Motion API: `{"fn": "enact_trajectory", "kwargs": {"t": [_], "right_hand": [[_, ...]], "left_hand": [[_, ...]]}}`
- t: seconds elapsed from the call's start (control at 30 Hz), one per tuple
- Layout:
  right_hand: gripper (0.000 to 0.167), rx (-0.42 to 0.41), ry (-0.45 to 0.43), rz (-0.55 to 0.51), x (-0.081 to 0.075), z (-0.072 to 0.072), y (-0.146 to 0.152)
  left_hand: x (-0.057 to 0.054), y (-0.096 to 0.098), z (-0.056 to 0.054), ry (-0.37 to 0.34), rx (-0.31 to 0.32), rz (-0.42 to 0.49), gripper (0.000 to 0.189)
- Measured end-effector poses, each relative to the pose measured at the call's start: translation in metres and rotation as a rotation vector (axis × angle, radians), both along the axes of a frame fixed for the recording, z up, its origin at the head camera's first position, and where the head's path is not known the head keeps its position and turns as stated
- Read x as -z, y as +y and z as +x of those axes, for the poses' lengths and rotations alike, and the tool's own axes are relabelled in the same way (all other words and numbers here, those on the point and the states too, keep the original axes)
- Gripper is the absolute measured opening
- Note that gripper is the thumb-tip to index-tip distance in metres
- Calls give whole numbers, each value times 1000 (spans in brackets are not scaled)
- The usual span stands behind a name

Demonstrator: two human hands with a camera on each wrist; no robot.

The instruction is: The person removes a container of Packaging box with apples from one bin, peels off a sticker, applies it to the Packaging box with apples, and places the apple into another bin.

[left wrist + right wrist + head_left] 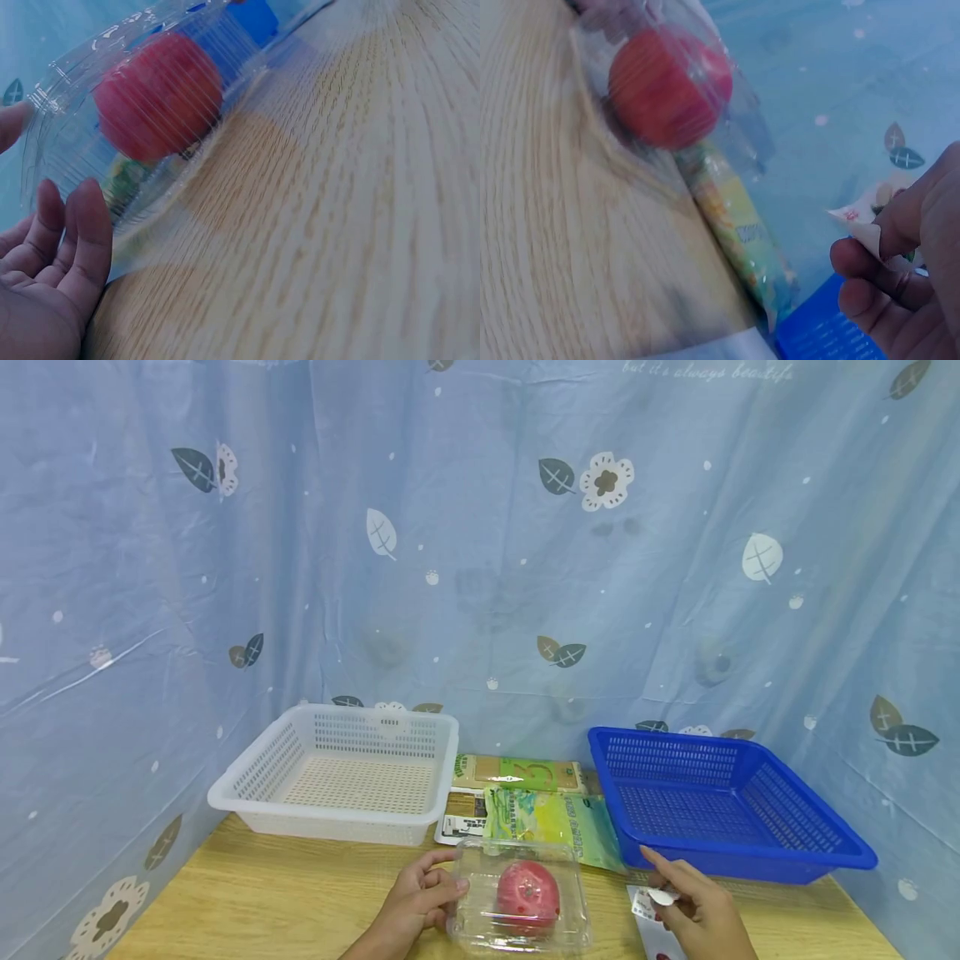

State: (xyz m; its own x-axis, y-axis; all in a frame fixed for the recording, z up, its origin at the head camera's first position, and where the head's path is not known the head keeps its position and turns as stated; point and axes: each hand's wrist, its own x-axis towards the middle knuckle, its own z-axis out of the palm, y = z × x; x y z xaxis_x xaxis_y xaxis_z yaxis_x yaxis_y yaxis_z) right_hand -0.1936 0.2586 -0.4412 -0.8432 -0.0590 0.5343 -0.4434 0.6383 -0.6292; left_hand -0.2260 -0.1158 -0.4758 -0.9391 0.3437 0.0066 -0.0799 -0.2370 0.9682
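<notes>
A clear plastic clamshell box (pixel 472 910), lid closed, sits on the wooden table with a red apple (pixel 528 893) inside. My left hand (pixel 420 893) holds the box's left side, thumb and fingertips at its edge; the left wrist view shows the fingers (pixel 88 232) against the clear wall. To the right of the box, my right hand (pixel 701 906) pinches a small white sticker (pixel 866 231) with a curled edge between thumb and finger. Beneath that hand lies a white sheet (pixel 651 927) with red prints, partly hidden by it.
A white perforated basket (pixel 337 820) stands at the back left and a blue one (pixel 750 853) at the back right. Between them lie flat packages: a yellow-green bag (pixel 551 818), a green-and-brown pack (pixel 517 772) and a white-edged pack (pixel 459 827). A blue patterned curtain (pixel 480 568) hangs behind.
</notes>
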Motion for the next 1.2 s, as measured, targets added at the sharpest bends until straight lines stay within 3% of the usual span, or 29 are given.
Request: {"fn": "enact_trajectory", "kwargs": {"t": [0.1, 0.27, 0.5, 0.7, 0.9, 1.2], "right_hand": [[59, -12, -68, -63, -4, 1, -3], [52, -23, -198, -178, -11, -1, -6], [40, -98, -158, -259, -14, -2, -11], [35, -103, -125, -291, -20, 0, -20], [31, -96, -184, -351, -28, 0, -36], [39, -207, -226, -388, -35, -4, -62]], "left_hand": [[0, 1, -1, -3, -1, 6, 66], [-1, 2, -1, -3, 0, 14, 65], [-1, 2, -1, 8, 7, 13, 65], [0, 2, -2, 11, 17, 11, 64], [1, 1, -1, 4, 18, 14, 66], [1, -1, 0, 17, 19, 9, 67]]}}
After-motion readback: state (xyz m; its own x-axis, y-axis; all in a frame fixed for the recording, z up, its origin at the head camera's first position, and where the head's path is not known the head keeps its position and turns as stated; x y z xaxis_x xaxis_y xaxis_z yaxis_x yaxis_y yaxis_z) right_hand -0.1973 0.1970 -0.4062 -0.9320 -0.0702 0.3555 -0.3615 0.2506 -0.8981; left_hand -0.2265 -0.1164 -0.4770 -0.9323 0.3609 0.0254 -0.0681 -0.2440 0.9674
